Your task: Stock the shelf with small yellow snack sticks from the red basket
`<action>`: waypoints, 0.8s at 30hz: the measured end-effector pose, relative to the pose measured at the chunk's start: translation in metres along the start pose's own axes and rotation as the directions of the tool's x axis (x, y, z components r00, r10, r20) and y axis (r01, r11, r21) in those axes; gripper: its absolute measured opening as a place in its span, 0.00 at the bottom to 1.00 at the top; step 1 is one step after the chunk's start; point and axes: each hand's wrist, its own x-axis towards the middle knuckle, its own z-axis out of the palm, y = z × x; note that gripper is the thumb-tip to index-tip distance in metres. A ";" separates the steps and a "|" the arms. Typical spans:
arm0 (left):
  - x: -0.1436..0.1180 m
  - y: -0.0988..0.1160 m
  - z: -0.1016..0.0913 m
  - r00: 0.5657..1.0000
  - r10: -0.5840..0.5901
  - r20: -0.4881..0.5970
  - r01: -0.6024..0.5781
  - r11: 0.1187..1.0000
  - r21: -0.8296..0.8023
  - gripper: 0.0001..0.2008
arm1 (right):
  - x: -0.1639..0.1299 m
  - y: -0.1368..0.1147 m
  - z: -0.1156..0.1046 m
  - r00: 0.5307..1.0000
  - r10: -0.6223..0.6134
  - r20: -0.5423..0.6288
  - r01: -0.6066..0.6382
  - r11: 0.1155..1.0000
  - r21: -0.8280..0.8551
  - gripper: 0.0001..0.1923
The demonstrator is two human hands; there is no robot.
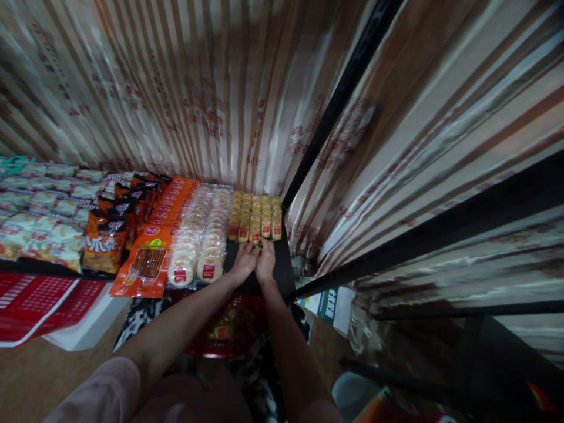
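Both hands are close together on a black shelf (285, 270), at the near end of rows of small yellow snack packets (255, 207). My left hand (245, 259) has its fingers curled against the front packet of the middle row. Beside it, my right hand (265, 259) closes on the same packet from the other side. That front packet (254, 234) has a red label and shows just past the fingertips. To the left lie two rows of clear-wrapped round white crackers (211, 249).
Orange flat snack bags (150, 258), dark orange bags (104, 242) and pale bags (50, 239) line the shelf leftward. A red basket (35, 305) stands below. Over my lap is a red container (215, 354) with yellow packets. A black post (326, 117) rises before draped plastic sheeting (198, 88).
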 end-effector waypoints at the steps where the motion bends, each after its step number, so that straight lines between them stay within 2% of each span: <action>1: -0.001 0.000 0.000 1.000 0.015 -0.008 -0.015 1.000 0.018 0.20 | -0.001 0.000 0.000 1.000 -0.002 -0.005 0.002 1.000 0.003 0.19; 7: -0.023 0.002 -0.008 0.981 0.182 -0.061 -0.170 0.972 0.164 0.14 | -0.017 -0.007 -0.006 0.999 -0.021 -0.043 0.021 1.000 0.002 0.18; 16: -0.058 -0.012 -0.020 0.982 0.187 0.002 -0.179 0.939 0.295 0.14 | -0.061 -0.026 -0.012 0.997 0.067 0.040 -0.069 0.997 0.047 0.17; 24: -0.078 -0.027 -0.034 0.975 0.219 0.030 -0.219 0.941 0.260 0.14 | -0.088 -0.041 -0.011 0.997 0.039 0.060 -0.041 0.999 0.036 0.16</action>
